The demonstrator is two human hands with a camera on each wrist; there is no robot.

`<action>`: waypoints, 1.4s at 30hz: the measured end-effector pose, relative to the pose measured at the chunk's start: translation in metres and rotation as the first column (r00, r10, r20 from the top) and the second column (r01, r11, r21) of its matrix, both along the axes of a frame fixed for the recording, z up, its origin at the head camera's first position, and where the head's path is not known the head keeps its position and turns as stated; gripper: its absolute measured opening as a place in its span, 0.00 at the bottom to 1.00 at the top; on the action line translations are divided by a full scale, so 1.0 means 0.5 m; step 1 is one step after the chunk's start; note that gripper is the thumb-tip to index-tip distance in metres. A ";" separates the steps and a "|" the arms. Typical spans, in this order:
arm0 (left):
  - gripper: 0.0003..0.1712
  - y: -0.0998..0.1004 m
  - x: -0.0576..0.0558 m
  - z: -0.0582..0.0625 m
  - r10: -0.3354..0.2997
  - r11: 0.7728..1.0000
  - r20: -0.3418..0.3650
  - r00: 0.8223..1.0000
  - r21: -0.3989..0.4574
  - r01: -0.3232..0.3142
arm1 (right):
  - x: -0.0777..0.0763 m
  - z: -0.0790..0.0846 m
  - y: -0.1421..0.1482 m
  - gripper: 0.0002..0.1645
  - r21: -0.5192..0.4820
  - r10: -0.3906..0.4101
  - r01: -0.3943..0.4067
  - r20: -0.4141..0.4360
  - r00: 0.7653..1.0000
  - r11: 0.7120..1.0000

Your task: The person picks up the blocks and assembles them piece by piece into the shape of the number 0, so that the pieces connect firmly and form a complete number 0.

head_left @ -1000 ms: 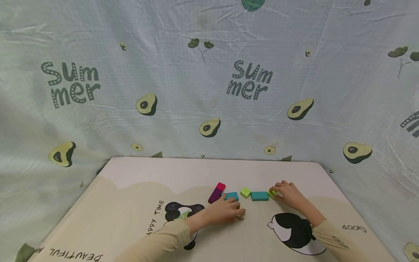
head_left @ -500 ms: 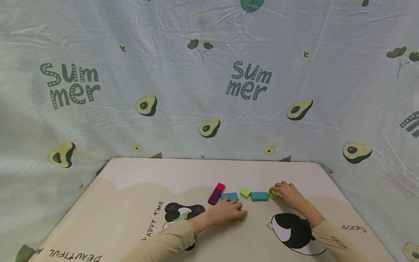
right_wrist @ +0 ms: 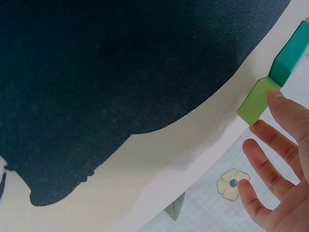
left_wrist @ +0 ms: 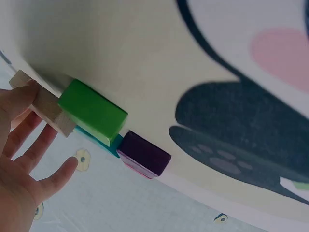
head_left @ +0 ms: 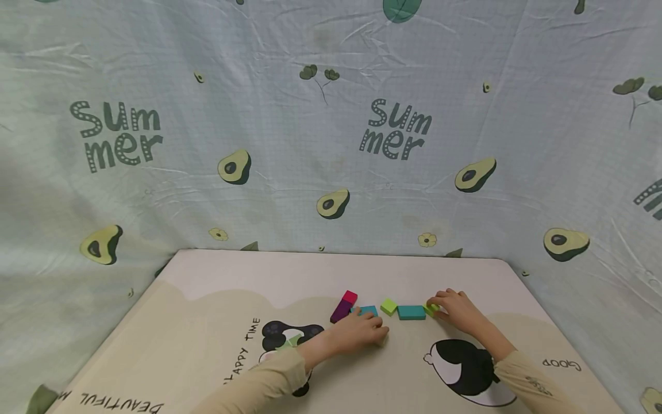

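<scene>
Lime green block (right_wrist: 258, 101) is pinched between thumb and forefinger of my right hand (head_left: 457, 310), its end against a teal block (head_left: 411, 312). A second lime block (head_left: 389, 306) lies at the teal block's other end. My left hand (head_left: 357, 333) pinches a plain wooden block (left_wrist: 50, 108), seen in the left wrist view right beside a green block (left_wrist: 91, 111); the head view hides both behind the hand. Just beyond that hand lie a blue block (head_left: 369, 310), a purple block (head_left: 341, 310) and a pinkish-red block (head_left: 350, 297), touching or nearly so.
The pale table (head_left: 248, 276) carries printed cartoon figures and lettering. A hanging cloth (head_left: 279, 190) with avocado prints stands right behind its far edge and along both sides.
My left hand has shifted slightly away from me, toward the blue block; the wooden block under its fingertips is now hidden in the head view. My right hand stays in place.
</scene>
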State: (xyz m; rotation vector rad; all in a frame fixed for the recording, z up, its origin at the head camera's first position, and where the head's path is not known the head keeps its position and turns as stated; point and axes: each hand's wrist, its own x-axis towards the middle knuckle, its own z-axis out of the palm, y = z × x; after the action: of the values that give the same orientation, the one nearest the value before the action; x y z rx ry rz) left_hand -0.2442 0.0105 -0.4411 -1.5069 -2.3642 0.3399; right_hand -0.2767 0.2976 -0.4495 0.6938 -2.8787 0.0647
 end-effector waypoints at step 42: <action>0.17 -0.008 -0.129 0.027 0.104 0.990 -0.067 0.992 0.106 -0.097 | 0.000 0.000 -0.002 0.11 0.002 0.012 -0.012 -0.030 0.999 1.000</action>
State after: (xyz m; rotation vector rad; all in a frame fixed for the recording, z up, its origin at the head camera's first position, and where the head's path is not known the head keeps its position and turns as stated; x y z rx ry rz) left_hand -0.3086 0.0063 -0.4274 -1.3109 -2.3673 0.2868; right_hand -0.2768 0.2965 -0.4495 0.7057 -2.8468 0.0535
